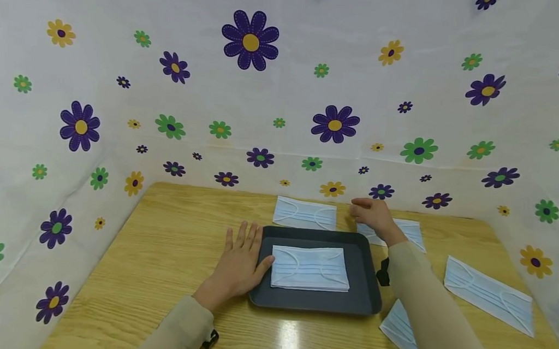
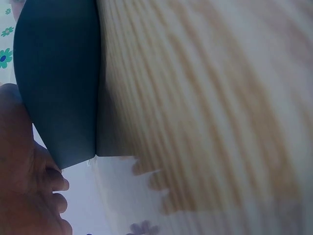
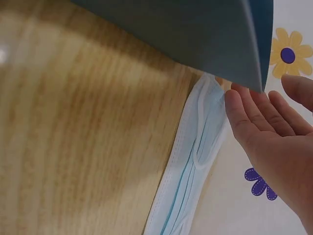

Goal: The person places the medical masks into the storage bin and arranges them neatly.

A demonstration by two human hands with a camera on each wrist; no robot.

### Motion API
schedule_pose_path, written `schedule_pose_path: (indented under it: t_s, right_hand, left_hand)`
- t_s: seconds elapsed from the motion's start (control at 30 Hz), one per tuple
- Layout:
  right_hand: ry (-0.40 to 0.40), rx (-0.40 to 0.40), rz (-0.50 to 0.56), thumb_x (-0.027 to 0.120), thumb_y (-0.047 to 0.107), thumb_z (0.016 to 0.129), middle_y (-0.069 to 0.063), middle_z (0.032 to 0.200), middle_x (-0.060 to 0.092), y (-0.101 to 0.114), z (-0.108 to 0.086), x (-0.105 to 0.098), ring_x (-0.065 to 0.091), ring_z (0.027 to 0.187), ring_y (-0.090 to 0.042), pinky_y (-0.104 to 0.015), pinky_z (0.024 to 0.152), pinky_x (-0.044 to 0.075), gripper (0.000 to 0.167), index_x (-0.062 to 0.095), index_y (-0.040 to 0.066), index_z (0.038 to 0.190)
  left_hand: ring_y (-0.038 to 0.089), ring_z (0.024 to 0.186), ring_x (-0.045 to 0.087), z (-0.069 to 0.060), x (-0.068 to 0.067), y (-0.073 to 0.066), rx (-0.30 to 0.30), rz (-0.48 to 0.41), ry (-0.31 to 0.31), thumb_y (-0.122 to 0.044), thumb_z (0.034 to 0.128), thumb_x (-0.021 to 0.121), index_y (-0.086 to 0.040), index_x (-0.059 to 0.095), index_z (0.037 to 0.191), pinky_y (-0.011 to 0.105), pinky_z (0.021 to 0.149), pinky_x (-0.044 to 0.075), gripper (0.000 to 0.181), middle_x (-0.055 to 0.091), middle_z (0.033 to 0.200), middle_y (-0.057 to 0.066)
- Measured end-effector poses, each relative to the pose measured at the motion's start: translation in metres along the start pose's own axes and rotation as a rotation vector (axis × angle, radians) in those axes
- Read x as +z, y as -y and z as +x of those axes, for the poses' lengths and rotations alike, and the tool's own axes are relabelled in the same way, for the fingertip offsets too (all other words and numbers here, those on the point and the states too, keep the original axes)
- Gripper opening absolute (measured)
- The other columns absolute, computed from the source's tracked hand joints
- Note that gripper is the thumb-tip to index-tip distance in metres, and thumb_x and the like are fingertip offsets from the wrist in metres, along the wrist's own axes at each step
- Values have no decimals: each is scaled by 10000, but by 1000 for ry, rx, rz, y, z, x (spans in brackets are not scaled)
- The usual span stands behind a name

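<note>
A dark grey tray [image 1: 316, 303] stands on the wooden table with blue face masks [image 1: 309, 269] stacked flat in it. My left hand [image 1: 239, 264] lies along the tray's left rim, fingers straight, thumb reaching over the rim by the masks. Behind the tray's back right corner, my right hand [image 1: 376, 215] hovers over the left end of another mask [image 1: 409, 231]. In the right wrist view the fingers of my right hand [image 3: 274, 132] are extended, beside a mask [image 3: 188, 156] and the tray's edge [image 3: 195, 39]. It holds nothing visible.
One mask [image 1: 305, 214] lies behind the tray, another [image 1: 489, 295] far right, and one [image 1: 402, 332] at front right, partly under my right forearm. A white flowered cloth [image 1: 286, 87] surrounds the wooden table [image 1: 180, 243] at the back and sides.
</note>
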State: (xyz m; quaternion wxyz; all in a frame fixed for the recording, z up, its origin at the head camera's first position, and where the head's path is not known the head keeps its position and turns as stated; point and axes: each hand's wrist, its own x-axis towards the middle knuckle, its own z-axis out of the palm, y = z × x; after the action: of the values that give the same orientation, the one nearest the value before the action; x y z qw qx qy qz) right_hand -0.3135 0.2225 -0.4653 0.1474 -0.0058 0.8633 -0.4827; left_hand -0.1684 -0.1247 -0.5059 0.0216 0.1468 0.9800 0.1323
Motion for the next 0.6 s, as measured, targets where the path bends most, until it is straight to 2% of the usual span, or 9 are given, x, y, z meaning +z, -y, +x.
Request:
schedule_pose_path:
  t_s: [0.2,0.43,0.6]
  right_hand:
    - [64,11,1,551,204,1088,-313,1516,535,2,11,-3,603,1344,-448,-504,1147,491,537,461,-60,1546]
    - [116,13,28,549,195,1102,-318,1483,555,14,27,0,613,1311,-438,-499,1155,489,516,465,-68,1538]
    - [138,69,72,559,169,1094,-308,1461,571,21,36,5,625,1281,-422,-477,1164,486,506,472,-53,1540]
  left_hand:
    - [405,1652,36,1,1,0,-1,1,-7,-590,1111,306,-10,132,1682,661,1300,-11,832,138,1759,198]
    - [419,1647,58,1,0,0,7,-3,-11,-564,1114,337,3,152,1677,672,1297,18,819,158,1752,213]
    - [419,1647,65,1,0,-1,12,-2,-5,-558,1116,338,3,155,1676,674,1297,30,814,162,1751,215]
